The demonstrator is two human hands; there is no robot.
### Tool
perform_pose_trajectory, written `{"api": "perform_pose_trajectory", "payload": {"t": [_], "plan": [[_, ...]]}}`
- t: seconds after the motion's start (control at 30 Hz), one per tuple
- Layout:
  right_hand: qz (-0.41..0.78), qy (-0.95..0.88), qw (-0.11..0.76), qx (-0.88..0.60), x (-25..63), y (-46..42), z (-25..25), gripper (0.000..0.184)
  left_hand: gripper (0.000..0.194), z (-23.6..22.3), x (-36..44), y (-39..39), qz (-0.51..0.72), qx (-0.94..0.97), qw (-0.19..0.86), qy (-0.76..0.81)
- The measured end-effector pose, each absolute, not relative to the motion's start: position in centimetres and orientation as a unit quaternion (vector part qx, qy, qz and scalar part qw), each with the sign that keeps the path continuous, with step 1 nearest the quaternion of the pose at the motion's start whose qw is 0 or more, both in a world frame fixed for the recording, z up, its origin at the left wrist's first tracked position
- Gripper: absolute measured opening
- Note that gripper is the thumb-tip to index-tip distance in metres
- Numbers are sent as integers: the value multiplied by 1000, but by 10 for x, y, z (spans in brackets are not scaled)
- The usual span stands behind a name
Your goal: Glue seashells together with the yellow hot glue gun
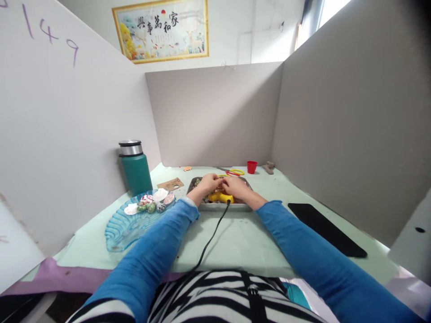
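Observation:
Above a metal tray on the table, my left hand and my right hand meet with fingertips close together. Both look closed in a pinch, and whatever is between the fingers is too small or hidden to make out. Inside the tray, just below my hands, lies a yellow glue gun, its nozzle end hidden. A black cord runs from its handle toward my body. Small mixed pieces fill part of the tray, largely covered by my hands.
Left of my left arm is a blue shell-shaped glass plate with several seashells. Behind it stand a green bottle and a cardboard piece. Scissors, a red cup and a black slab lie around; partitions enclose the table.

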State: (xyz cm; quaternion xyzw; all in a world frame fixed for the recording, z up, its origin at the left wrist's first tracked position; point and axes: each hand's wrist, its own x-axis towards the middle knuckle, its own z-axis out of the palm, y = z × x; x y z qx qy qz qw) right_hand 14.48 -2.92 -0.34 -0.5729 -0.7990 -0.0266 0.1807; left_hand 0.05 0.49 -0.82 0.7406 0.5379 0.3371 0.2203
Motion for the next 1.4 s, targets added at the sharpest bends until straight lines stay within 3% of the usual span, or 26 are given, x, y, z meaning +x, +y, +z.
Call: {"api": "perform_pose_trajectory", "payload": {"t": [0.33,0.6,0.83,1.23,1.4], "plan": [[-42,-787,189,-586,145,-31,-5,33,24,-10,1,7,358,740,205,532],[-37,-788,204,-579,146,-29,-7,34,16,-13,2,9,371,701,296,532],[-37,-795,188,-576,144,-25,-9,29,17,-11,4,6,310,725,209,578],[-48,-779,216,-586,142,-36,-4,27,19,-6,7,-3,295,729,203,583],[-54,-776,209,-592,143,-33,-6,28,23,-9,5,-3,291,753,113,579]]}}
